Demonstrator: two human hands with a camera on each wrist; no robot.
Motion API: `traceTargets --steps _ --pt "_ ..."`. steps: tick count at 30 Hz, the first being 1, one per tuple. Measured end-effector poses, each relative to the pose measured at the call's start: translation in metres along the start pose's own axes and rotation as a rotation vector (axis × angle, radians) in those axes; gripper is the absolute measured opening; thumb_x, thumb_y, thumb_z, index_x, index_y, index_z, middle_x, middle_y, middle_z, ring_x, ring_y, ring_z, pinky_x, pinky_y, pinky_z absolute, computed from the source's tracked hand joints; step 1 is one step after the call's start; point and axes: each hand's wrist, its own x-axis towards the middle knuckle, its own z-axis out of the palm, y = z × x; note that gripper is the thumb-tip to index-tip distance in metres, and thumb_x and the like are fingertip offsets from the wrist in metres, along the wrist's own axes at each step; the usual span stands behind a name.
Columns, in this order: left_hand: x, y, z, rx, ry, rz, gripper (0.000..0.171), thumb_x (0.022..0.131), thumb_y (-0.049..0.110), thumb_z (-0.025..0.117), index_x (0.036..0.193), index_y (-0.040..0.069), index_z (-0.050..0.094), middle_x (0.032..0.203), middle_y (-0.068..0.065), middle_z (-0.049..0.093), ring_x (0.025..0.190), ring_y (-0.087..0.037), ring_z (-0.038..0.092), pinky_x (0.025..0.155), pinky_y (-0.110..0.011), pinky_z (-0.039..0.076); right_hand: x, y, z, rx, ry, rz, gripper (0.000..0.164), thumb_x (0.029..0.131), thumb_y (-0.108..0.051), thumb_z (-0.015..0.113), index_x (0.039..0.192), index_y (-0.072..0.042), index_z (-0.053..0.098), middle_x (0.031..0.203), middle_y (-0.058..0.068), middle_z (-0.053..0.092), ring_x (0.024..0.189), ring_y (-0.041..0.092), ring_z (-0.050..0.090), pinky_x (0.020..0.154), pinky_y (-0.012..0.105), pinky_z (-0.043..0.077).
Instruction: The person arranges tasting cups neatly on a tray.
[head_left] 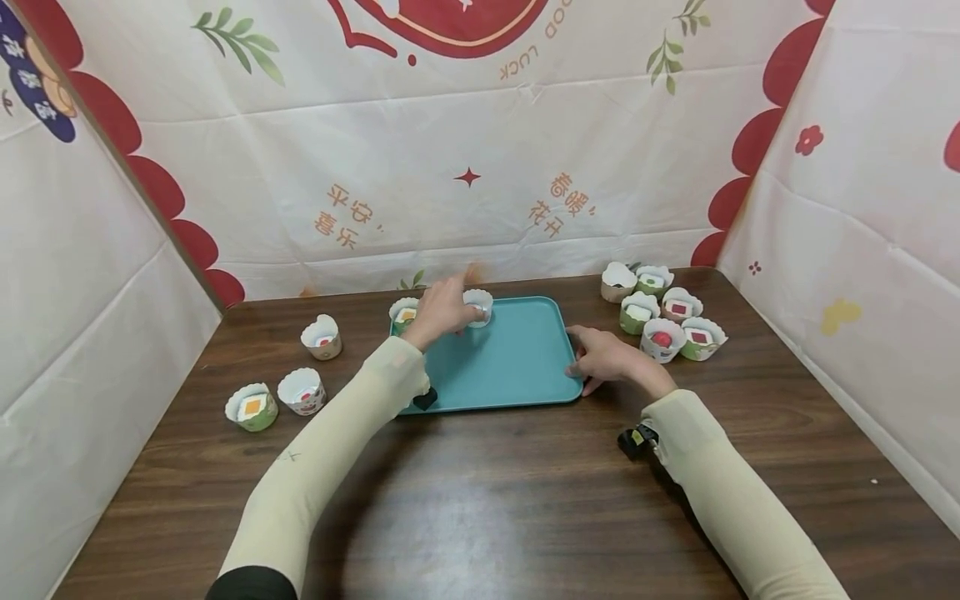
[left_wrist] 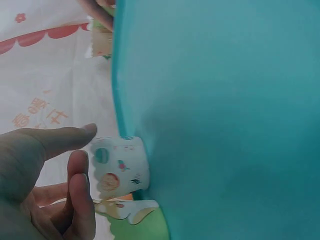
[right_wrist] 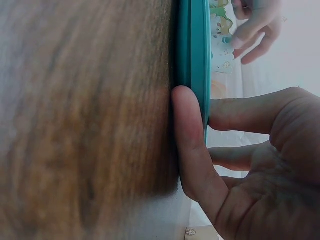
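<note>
A teal tray [head_left: 517, 358] lies in the middle of the wooden table. My right hand [head_left: 609, 357] pinches its right rim, the thumb [right_wrist: 189, 120] along the outer side and the fingers over the edge. Over the tray's far left part, my left hand [head_left: 444, 310] reaches past a green paper cup [head_left: 403, 314] holding a white and orange piece. Beside its fingertips stands a white paper cup [left_wrist: 120, 167] with small prints. The left thumb and fingers are spread at this cup's scalloped rim, with a small gap showing in the left wrist view.
Left of the tray stand a cup with a red-and-white piece [head_left: 321, 337], a white cup [head_left: 302, 391] and a green cup [head_left: 252, 407]. Several filled cups cluster at the back right, among them one with a red ball [head_left: 662, 340]. A printed cloth [head_left: 465, 142] hangs behind the table.
</note>
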Motion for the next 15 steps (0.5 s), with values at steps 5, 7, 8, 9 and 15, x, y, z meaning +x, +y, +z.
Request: traceTargets --steps 5,7,8,9,15 --pt "-0.012 -0.002 -0.011 -0.124 0.011 -0.017 0.069 0.094 0.040 0.074 0.150 0.011 0.048 0.138 -0.017 0.065 0.064 -0.024 0.075 0.077 -0.040 0.062 0.001 -0.001 -0.001 -0.010 0.003 -0.004 0.081 0.098 -0.004 0.066 0.163 0.002 0.017 0.101 0.020 0.051 0.077 0.024 0.064 0.066 0.036 0.067" --pt "-0.018 -0.006 -0.014 -0.179 0.013 -0.015 0.066 0.096 0.040 0.072 0.151 0.011 0.048 0.141 -0.018 0.063 0.066 -0.025 0.075 0.073 -0.039 0.063 0.001 -0.001 -0.001 -0.008 0.002 -0.010 0.081 0.097 -0.003 0.066 0.162 0.003 0.017 0.100 0.020 0.051 0.076 0.023 0.064 0.066 0.036 0.067" --pt "-0.022 -0.009 -0.016 -0.198 0.015 -0.017 0.066 0.096 0.040 0.072 0.151 0.012 0.048 0.141 -0.018 0.062 0.067 -0.024 0.075 0.071 -0.038 0.063 0.001 -0.001 -0.001 -0.008 0.000 -0.013 0.082 0.097 -0.003 0.066 0.162 0.003 0.017 0.100 0.020 0.051 0.076 0.023 0.064 0.066 0.036 0.067" --pt "-0.026 -0.011 -0.017 -0.218 0.019 -0.017 0.066 0.096 0.040 0.072 0.150 0.012 0.048 0.142 -0.018 0.062 0.067 -0.023 0.075 0.070 -0.036 0.064 0.002 -0.001 0.000 -0.006 -0.003 -0.015 0.082 0.097 -0.003 0.066 0.162 0.003 0.017 0.099 0.020 0.051 0.076 0.023 0.064 0.066 0.036 0.067" --pt "-0.049 -0.024 -0.023 -0.310 0.083 0.011 0.061 0.097 0.041 0.070 0.147 0.011 0.052 0.143 -0.019 0.060 0.069 -0.022 0.076 0.067 -0.035 0.065 0.001 0.000 0.001 0.008 -0.002 -0.012 0.082 0.097 -0.002 0.065 0.162 0.003 0.017 0.099 0.020 0.050 0.075 0.023 0.065 0.066 0.036 0.067"
